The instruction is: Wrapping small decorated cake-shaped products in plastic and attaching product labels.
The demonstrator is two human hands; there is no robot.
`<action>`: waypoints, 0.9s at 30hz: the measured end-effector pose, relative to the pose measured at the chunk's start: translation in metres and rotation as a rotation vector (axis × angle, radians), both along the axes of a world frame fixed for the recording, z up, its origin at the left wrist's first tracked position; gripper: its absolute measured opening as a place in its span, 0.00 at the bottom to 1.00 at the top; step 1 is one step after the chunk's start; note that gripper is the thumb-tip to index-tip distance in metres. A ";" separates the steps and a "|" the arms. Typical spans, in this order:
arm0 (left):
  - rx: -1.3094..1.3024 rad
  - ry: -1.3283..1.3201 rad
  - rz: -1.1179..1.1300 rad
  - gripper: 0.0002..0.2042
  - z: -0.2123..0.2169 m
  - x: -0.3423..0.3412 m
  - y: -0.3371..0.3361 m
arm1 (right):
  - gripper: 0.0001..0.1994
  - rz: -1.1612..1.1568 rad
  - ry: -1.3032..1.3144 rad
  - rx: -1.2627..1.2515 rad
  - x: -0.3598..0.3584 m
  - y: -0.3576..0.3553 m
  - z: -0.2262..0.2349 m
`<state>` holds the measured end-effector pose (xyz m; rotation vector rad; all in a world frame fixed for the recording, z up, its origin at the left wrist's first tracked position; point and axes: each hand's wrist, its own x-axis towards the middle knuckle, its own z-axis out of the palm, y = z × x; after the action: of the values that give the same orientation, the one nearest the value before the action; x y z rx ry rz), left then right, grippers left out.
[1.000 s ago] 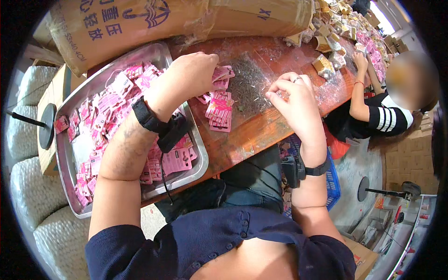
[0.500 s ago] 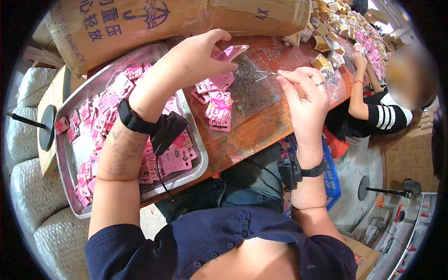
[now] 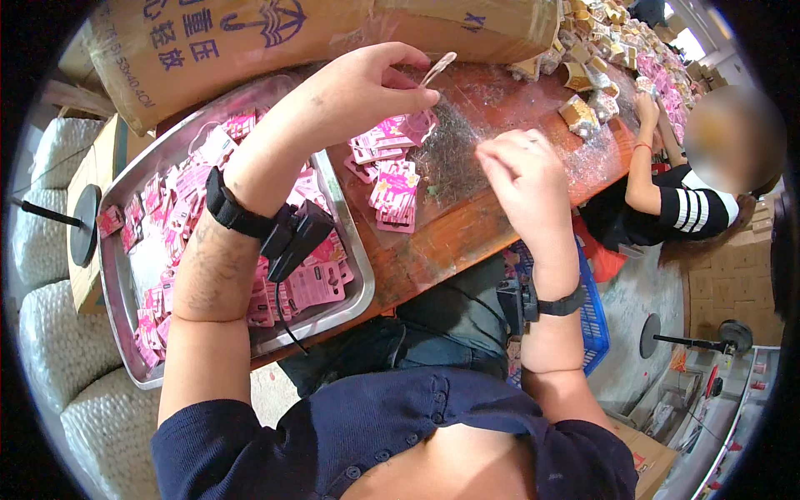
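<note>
My left hand (image 3: 358, 92) pinches a pink card (image 3: 438, 70) between thumb and fingers, turned almost edge-on, above the table. Over the table to the right, my right hand (image 3: 529, 179) is closed with fingertips pressed together; whatever is in them I cannot make out. Between and below my hands lies a spread of thin dark wire-like pieces (image 3: 452, 150). Beside them, nearer my left arm, sits an overlapping stack of pink printed cards (image 3: 394, 196). A metal tray (image 3: 364, 287) under my left forearm holds many more pink cards (image 3: 187, 196).
A large cardboard box (image 3: 333, 37) stands along the far side. Clear-wrapped yellowish packs (image 3: 579, 117) heap at the far right, where another person (image 3: 667, 192) works. A blue basket (image 3: 593, 321) stands below the table's edge (image 3: 450, 271). White wrapped bundles (image 3: 62, 333) line the left.
The card in my left hand has turned from showing its pink face to nearly edge-on. My right hand has shifted slightly left and down; the thin metallic pieces at its fingertips no longer show.
</note>
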<state>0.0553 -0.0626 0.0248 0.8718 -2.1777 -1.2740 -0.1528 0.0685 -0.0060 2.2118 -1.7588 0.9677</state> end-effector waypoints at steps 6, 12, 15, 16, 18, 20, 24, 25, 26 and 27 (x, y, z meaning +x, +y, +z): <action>-0.002 0.009 0.013 0.26 0.001 -0.002 0.004 | 0.04 -0.095 -0.074 0.068 -0.002 0.001 -0.005; -0.112 -0.099 0.057 0.30 -0.006 -0.002 -0.004 | 0.04 -0.203 -0.241 0.154 0.000 0.001 -0.006; -0.123 -0.133 0.045 0.30 -0.004 -0.004 0.000 | 0.04 -0.119 -0.008 0.251 -0.013 0.000 -0.023; -0.253 -0.098 -0.019 0.29 -0.007 -0.001 -0.001 | 0.04 -0.153 -0.185 0.162 -0.010 0.000 -0.020; -0.383 -0.066 -0.077 0.28 -0.010 0.002 -0.002 | 0.04 -0.179 -0.364 0.074 -0.009 -0.002 -0.019; -0.117 0.151 -0.151 0.26 -0.004 -0.004 -0.003 | 0.04 -0.202 -0.419 0.201 -0.013 -0.003 -0.018; 0.281 0.338 -0.129 0.24 0.007 -0.006 0.006 | 0.06 -0.110 -0.730 0.089 -0.006 -0.001 -0.018; 0.383 0.431 -0.157 0.24 0.008 -0.007 0.008 | 0.06 -0.098 -0.793 0.033 -0.003 -0.001 -0.015; 0.485 0.524 -0.185 0.23 0.009 -0.008 0.010 | 0.07 -0.086 -0.856 -0.023 -0.002 0.000 -0.013; 0.485 0.523 -0.185 0.23 0.010 -0.010 0.013 | 0.06 -0.047 -0.885 -0.069 -0.003 0.000 -0.014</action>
<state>0.0457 -0.0494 0.0350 0.4272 -1.5872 -1.9164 -0.1558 0.0680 -0.0203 1.7843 -1.9809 2.1775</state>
